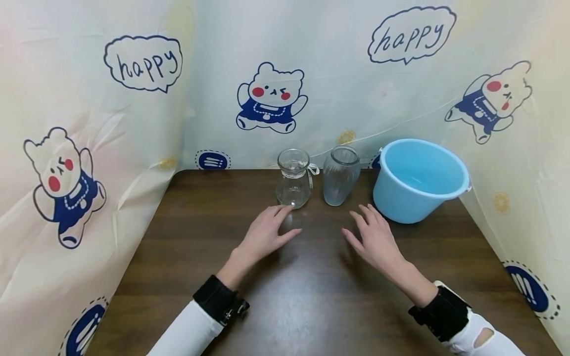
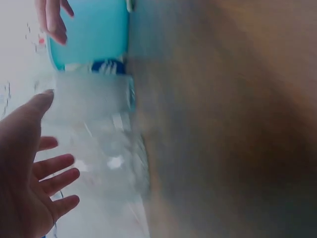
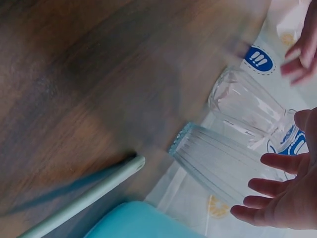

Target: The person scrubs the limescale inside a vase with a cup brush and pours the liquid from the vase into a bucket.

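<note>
My left hand (image 1: 266,232) reaches over the table with fingers extended and thumb apart, holding nothing. Its fingertips are right at the foot of a clear glass vase (image 1: 294,190) with a flared rim and a white ribbon round its neck. Just right of that vase stands a taller, ribbed bluish glass vase (image 1: 340,180). My right hand (image 1: 376,242) has spread fingers and nothing in it, in front of the ribbed vase and a light blue bucket (image 1: 407,198). In the right wrist view, its fingers (image 3: 277,187) overlap the upper part of the ribbed vase (image 3: 218,158). Both vases are upright.
The bucket stands at the table's back right, its handle mount on the rim. A pale green rod (image 3: 84,198) crosses low in the right wrist view. A printed cloth (image 1: 338,74) hangs behind and beside the dark wooden table (image 1: 294,306).
</note>
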The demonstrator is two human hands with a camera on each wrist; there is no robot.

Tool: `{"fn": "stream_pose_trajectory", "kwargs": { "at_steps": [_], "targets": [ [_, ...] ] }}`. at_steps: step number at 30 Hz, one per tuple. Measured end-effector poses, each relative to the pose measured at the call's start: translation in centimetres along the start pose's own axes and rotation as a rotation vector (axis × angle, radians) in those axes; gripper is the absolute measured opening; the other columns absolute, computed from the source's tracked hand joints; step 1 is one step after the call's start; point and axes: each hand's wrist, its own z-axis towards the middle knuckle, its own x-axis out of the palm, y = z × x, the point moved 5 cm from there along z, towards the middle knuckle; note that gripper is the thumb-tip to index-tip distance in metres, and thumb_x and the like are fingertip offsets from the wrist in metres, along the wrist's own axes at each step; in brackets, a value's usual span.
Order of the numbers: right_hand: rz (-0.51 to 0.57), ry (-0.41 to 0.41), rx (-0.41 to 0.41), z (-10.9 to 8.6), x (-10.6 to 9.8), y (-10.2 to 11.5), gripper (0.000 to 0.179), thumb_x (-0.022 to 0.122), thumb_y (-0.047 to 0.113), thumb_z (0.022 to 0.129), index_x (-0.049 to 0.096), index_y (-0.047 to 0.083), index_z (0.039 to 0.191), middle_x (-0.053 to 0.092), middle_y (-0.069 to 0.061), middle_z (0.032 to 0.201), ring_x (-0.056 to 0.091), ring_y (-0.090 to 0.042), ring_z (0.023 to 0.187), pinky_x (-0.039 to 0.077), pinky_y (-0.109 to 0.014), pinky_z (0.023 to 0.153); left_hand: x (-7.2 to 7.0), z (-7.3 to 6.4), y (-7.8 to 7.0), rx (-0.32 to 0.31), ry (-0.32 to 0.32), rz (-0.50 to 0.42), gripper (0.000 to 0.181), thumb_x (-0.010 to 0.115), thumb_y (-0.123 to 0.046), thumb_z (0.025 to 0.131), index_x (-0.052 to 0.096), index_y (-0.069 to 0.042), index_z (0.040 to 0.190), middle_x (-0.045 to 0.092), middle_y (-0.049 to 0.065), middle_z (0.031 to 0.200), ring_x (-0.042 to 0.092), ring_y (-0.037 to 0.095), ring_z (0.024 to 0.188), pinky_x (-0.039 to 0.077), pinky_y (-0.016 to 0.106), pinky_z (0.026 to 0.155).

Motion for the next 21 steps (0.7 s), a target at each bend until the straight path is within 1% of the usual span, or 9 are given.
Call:
{"fn": "stream_pose_trajectory", "kwargs": {
  "at_steps": [3,6,8,11,14,18,21],
  "targets": [
    [-0.008,0.000,0.002,-0.3,0.0,-0.1,0.061,0.058,0.046,0.092,0.057,0.002,0.133,0.044,-0.028,0.144,0.028,-0.043,0.137,0.030,-0.064,0.107,0.3,2.4,-1.8,0.018,0.015,-0.105,0.076,0.059,-0.060,0.087,0.044,-0.014,0.146,0.053,0.009,0.138,0.049,0.021,0.124,0.048,0.044,0.098],
    [-0.019,-0.014,-0.001,-0.5,0.0,-0.2,0.059,0.059,0.045,0.092,0.058,0.002,0.132,0.045,-0.028,0.143,0.029,-0.044,0.136,0.031,-0.064,0.106,0.4,5.1,-3.4,0.018,0.025,-0.214,0.083,0.060,-0.062,0.085,0.039,-0.013,0.149,0.049,0.008,0.142,0.048,0.018,0.126,0.048,0.042,0.098],
    [-0.020,-0.023,-0.001,-0.6,0.0,-0.2,0.059,0.060,0.044,0.092,0.058,0.002,0.132,0.045,-0.027,0.143,0.029,-0.043,0.136,0.032,-0.064,0.106,0.5,7.0,-4.0,0.007,0.022,-0.275,0.087,0.061,-0.062,0.084,0.036,-0.012,0.151,0.047,0.008,0.144,0.046,0.017,0.127,0.047,0.041,0.101],
    [-0.019,-0.029,-0.004,-0.7,0.0,-0.3,0.059,0.059,0.045,0.092,0.058,0.001,0.131,0.046,-0.027,0.143,0.030,-0.043,0.136,0.033,-0.063,0.106,0.8,9.6,-4.3,-0.051,0.001,-0.334,0.091,0.062,-0.062,0.082,0.033,-0.012,0.152,0.043,0.008,0.148,0.042,0.016,0.130,0.044,0.041,0.104],
    [-0.011,-0.017,-0.008,-0.9,0.0,-0.3,0.060,0.058,0.047,0.092,0.059,0.001,0.131,0.045,-0.026,0.143,0.030,-0.042,0.136,0.032,-0.063,0.106,1.7,11.7,-4.1,-0.135,0.008,-0.374,0.098,0.062,-0.068,0.079,0.028,-0.014,0.154,0.036,0.007,0.153,0.036,0.018,0.135,0.041,0.044,0.107],
    [-0.007,-0.011,-0.003,-1.1,-0.1,-0.4,0.059,0.058,0.048,0.092,0.059,0.002,0.131,0.045,-0.025,0.144,0.029,-0.041,0.137,0.032,-0.062,0.107,3.4,13.7,-3.8,-0.238,0.044,-0.450,0.110,0.062,-0.073,0.075,0.018,-0.014,0.157,0.024,0.008,0.158,0.027,0.021,0.140,0.037,0.049,0.109],
    [-0.019,-0.015,-0.001,-1.2,-0.2,-0.6,0.058,0.058,0.048,0.092,0.061,0.002,0.128,0.047,-0.024,0.142,0.030,-0.040,0.136,0.032,-0.062,0.107,4.6,15.0,-3.7,-0.268,0.049,-0.497,0.111,0.065,-0.070,0.074,0.015,-0.015,0.157,0.022,0.009,0.159,0.024,0.021,0.141,0.034,0.050,0.111]
  ]
}}
